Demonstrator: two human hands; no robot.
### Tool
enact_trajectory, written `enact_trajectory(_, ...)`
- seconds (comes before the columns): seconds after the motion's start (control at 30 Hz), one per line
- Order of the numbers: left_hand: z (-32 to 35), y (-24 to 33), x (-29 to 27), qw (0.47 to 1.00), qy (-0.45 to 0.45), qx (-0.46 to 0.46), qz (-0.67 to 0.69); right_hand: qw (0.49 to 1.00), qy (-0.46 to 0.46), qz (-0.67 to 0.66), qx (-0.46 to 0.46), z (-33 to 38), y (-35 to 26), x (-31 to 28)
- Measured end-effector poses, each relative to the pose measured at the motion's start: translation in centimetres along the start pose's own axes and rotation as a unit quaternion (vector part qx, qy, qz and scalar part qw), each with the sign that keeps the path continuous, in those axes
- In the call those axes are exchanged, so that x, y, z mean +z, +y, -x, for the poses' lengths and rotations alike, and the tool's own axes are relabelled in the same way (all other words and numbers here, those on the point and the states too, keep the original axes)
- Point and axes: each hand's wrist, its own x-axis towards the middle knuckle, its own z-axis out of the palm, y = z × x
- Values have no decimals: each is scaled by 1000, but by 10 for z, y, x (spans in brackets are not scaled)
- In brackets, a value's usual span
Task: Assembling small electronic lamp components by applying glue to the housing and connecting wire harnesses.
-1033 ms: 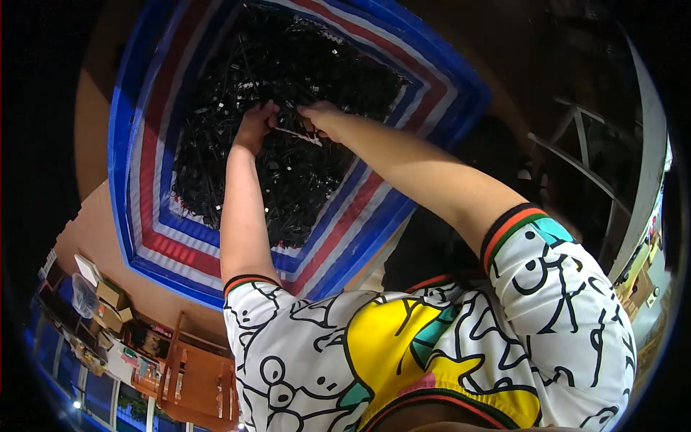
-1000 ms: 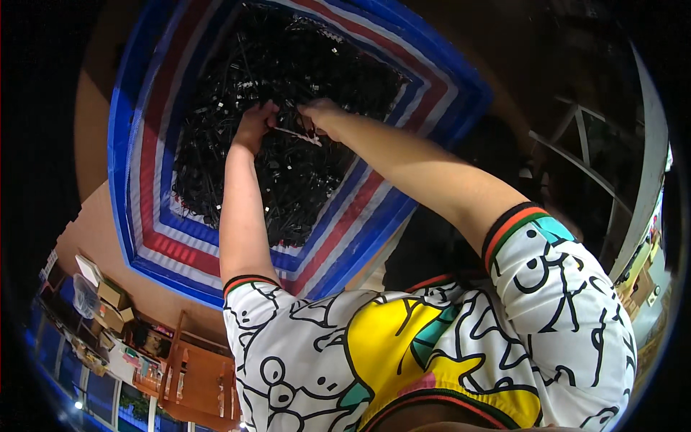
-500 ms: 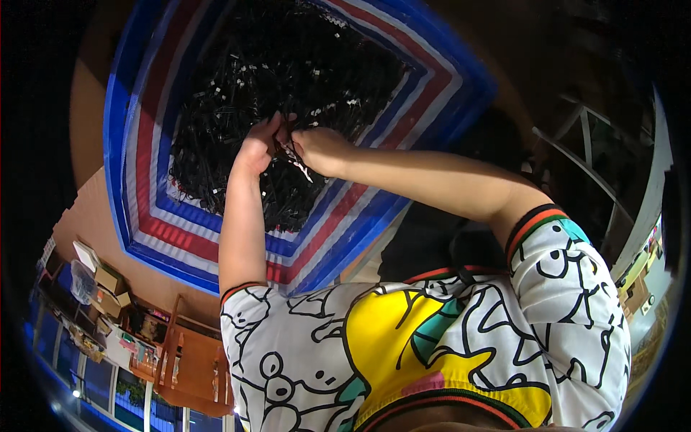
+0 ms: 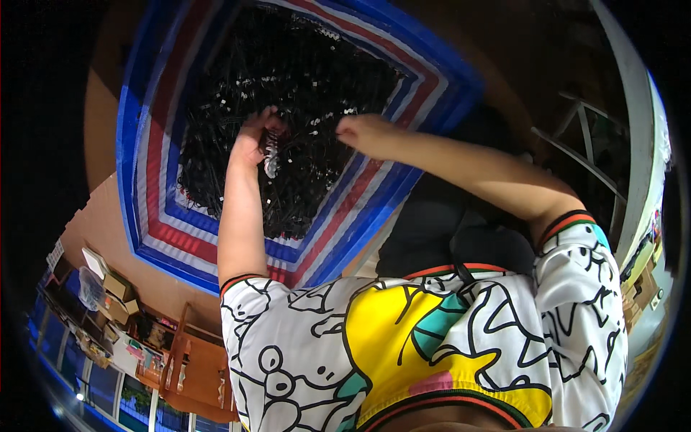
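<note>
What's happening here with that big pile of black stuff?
A person in a cartoon-print shirt is working with both bare hands over a heap of small black parts spread on a red, white and blue striped sheet. The left hand grips a small bundle of the pieces with pale ends showing. The right hand hovers over the heap's edge; whether it holds anything cannot be told.

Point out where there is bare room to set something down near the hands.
Free: the blue, red and white striped sheet's border, ringing the heap of small black parts, widest below and left of the left hand. Crowded: the heap itself, where the left hand holds a small bundle and the right hand hovers.
</note>
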Motion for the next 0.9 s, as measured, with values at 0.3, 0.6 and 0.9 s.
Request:
enact_trajectory(0.3, 133, 54, 75, 962, -33, 211, -170, 986, 110, -123, 1, 145, 39, -88)
enact_trajectory(0.6, 275, 71, 112, 904, -195, 370, 88, 988, 139, -30, -54, 171, 38, -81)
enact_trajectory(0.9, 293, 39, 120, 899, 185, 302, -258, 975, 152, 109, -118, 171, 48, -69)
